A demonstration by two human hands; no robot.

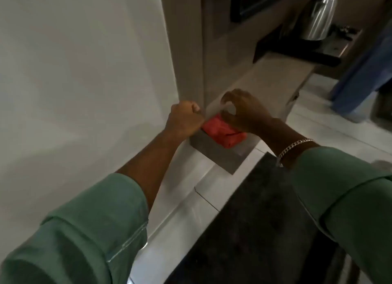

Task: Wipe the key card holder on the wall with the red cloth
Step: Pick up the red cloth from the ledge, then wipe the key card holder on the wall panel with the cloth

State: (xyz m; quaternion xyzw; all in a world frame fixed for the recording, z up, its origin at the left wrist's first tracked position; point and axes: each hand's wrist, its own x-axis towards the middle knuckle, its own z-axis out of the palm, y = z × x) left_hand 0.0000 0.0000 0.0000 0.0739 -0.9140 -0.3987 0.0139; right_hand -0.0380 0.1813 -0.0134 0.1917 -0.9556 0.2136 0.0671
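The red cloth [223,133] is bunched up between my two hands, in front of the grey corner of the wall. My left hand [184,118] is closed in a fist against the cloth's left edge and appears to grip it. My right hand [244,112] curls over the cloth's right side, thumb and forefinger forming a ring, with the cloth coming out from under the palm. I cannot make out a key card holder in this view. The white wall [84,71] fills the left side.
A grey post [191,50] stands at the wall corner, its dark base [214,154] on the white tiled floor [186,209]. A black mat [254,230] lies below my right arm. A low beige bench [280,75], a metal flask [320,16] and blue fabric [364,75] are at the upper right.
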